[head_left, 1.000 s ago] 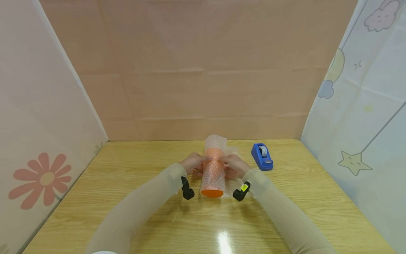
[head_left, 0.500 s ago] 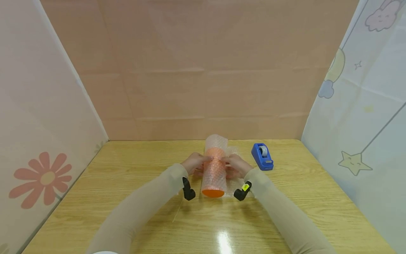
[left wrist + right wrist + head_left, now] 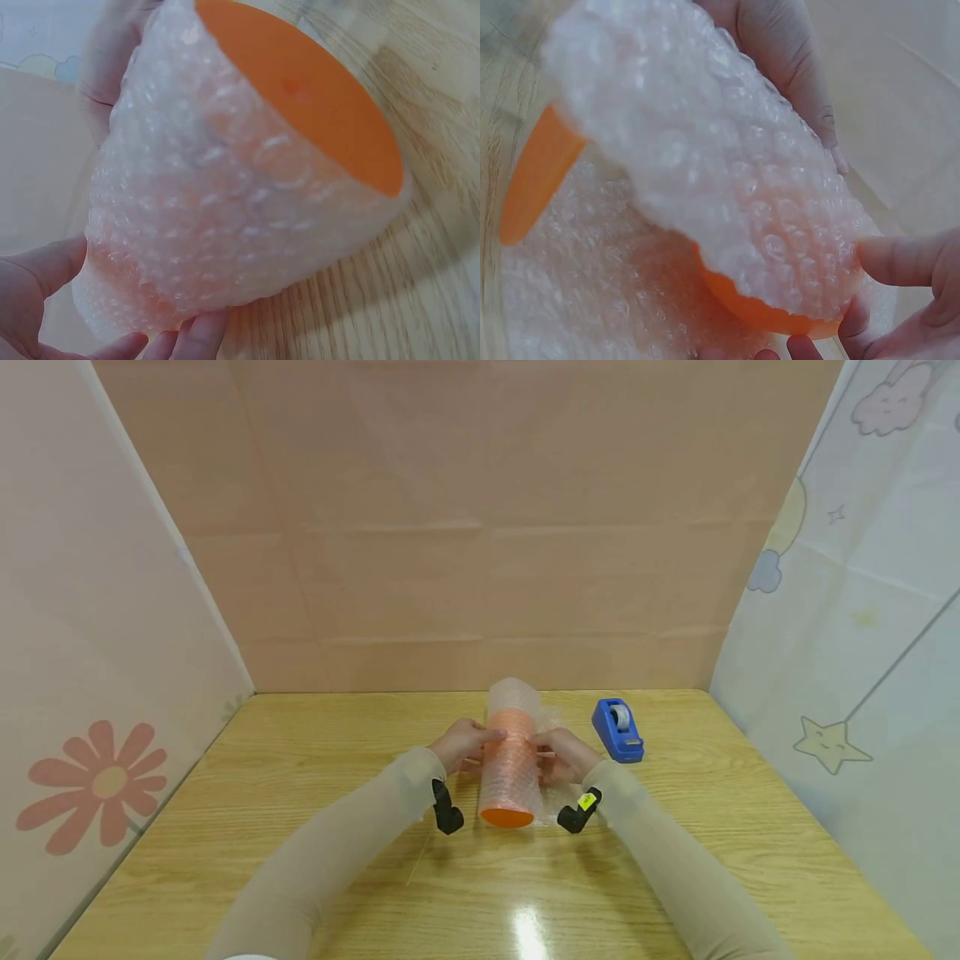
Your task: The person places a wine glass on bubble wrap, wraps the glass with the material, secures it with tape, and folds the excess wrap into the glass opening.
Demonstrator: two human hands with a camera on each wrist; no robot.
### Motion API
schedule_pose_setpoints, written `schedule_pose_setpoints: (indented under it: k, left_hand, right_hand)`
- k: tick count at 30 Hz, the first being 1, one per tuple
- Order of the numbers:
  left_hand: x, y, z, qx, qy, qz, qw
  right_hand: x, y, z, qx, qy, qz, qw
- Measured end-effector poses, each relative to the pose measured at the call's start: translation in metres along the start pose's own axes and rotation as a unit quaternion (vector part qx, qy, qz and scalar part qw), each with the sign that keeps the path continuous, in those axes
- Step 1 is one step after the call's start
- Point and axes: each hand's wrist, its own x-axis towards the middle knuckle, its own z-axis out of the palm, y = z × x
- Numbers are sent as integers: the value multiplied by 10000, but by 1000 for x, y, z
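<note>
An orange round object [image 3: 507,818], wide at its near end, lies on the table inside a layer of bubble wrap [image 3: 512,777]. Its smooth orange end [image 3: 315,97] shows bare in the left wrist view; its exact kind cannot be told. My left hand [image 3: 461,743] grips the wrapped object from the left, thumb on top and fingers low on the side. From the right my right hand [image 3: 562,753] holds it, the thumb pressing the wrap and fingers curled beneath. In the right wrist view, an orange strip [image 3: 761,311] stays uncovered below the wrap's edge.
A blue tape dispenser [image 3: 618,731] with a roll of clear tape stands to the right of my right hand. Loose bubble wrap [image 3: 553,797] lies flat on the wooden table [image 3: 315,743] under and right of the object. Cloth walls enclose the back and sides.
The wrapped object has shifted slightly to the right, both hands moving with it. My right hand sits a little lower and farther right; both hands keep their hold.
</note>
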Motion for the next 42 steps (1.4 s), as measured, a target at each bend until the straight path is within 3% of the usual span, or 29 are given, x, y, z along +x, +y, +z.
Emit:
schedule_pose_setpoints:
  k: [7,18,29,42]
  left_hand:
    - [-1,2,1,-70,33,16,10000]
    - [-1,3,6,-34,173,94,9998]
    - [2,1,7,94,-275,106,9995]
    - [-3,6,4,343,-117,-114,9993]
  right_hand:
    - [0,2,-5,159,-233,36,9996]
    - [-2,0,-9,133,-155,239,9995]
    - [-2,1,-11,185,-260,303,9990]
    - [-6,5,-3,509,-422,457,9968]
